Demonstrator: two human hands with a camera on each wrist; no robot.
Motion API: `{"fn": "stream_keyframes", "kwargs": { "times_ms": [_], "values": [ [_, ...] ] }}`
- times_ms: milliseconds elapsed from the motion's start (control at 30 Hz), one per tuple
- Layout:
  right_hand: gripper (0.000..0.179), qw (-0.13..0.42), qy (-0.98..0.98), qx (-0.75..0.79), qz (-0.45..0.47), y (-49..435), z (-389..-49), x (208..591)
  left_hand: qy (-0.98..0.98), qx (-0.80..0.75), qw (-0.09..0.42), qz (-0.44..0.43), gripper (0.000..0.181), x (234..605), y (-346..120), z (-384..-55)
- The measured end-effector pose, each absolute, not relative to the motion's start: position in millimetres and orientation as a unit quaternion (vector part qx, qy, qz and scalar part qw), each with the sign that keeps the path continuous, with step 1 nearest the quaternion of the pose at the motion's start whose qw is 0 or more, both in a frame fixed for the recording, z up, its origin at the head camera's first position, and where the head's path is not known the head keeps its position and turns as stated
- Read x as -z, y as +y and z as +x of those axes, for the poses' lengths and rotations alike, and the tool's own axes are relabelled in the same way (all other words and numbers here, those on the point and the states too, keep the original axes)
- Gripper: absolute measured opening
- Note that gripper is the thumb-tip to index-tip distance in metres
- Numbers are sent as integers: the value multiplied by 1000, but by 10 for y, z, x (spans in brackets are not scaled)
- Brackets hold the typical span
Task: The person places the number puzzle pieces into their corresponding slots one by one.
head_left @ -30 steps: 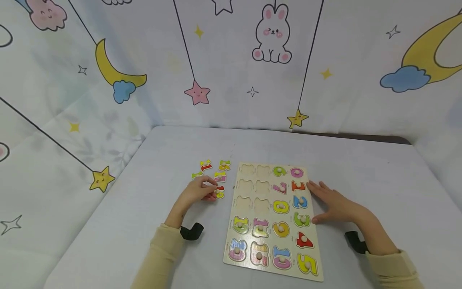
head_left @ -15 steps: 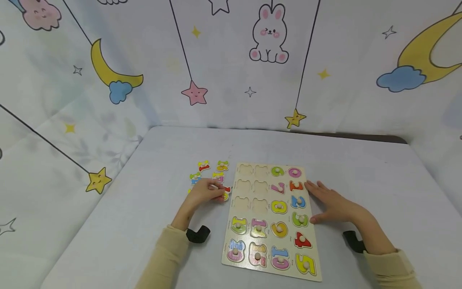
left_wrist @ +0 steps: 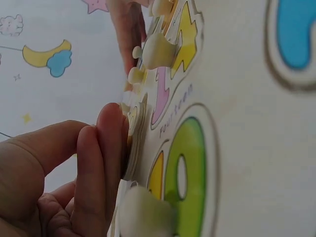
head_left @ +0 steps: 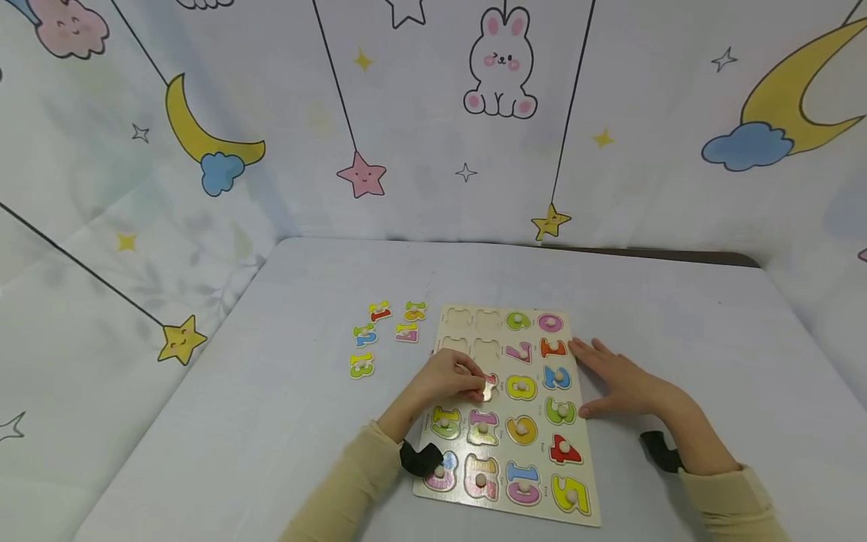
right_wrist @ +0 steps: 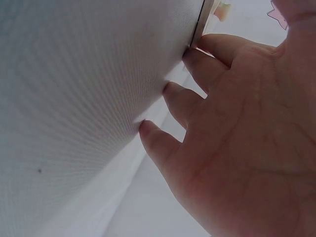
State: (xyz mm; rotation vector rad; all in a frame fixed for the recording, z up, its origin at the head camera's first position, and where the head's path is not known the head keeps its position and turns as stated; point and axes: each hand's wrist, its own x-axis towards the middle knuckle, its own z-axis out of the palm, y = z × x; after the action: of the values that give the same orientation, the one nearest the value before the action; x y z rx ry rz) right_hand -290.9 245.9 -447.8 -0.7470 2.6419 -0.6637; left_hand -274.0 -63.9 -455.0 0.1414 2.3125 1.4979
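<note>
In the head view a wooden number puzzle board [head_left: 488, 320] lies on the white-covered table. My left hand [head_left: 443, 380] pinches a number puzzle piece [head_left: 489, 388] over the recess in the third row, second column from the left. The left wrist view shows the piece's edge [left_wrist: 134, 148] tilted close to the board, its face mostly hidden by the fingers. My right hand [head_left: 626, 384] lies spread at the board's right side, thumb and index finger at its edge. In the right wrist view its other fingertips [right_wrist: 148, 127] rest on the cloth.
Several loose number pieces, among them a 13 [head_left: 362, 365] and a 17 [head_left: 406, 333], lie left of the board. Knobbed pieces such as the 5 [head_left: 571, 494] fill the board's right and lower parts. A patterned cloth wall [head_left: 420, 203] stands behind the table.
My left hand has lifted the red-and-yellow number puzzle piece from the loose group and carried it right, over the board. The right hand stays at the board's edge.
</note>
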Motion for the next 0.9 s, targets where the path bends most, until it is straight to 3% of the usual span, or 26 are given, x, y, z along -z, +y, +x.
{"fn": "stream_keyframes", "kwargs": {
  "times_ms": [133,667,900],
  "values": [
    [108,158,923,230,-264,2456,-2924,4481,840,-514,171,37,10,4556,-600,-2733],
    [110,155,924,230,-264,2441,-2939,4494,858,-479,182,37,8,4525,-516,-2696],
    [111,163,922,239,-256,2451,-2928,4509,812,-531,230,80,15,4482,-623,-2688]
  ]
}}
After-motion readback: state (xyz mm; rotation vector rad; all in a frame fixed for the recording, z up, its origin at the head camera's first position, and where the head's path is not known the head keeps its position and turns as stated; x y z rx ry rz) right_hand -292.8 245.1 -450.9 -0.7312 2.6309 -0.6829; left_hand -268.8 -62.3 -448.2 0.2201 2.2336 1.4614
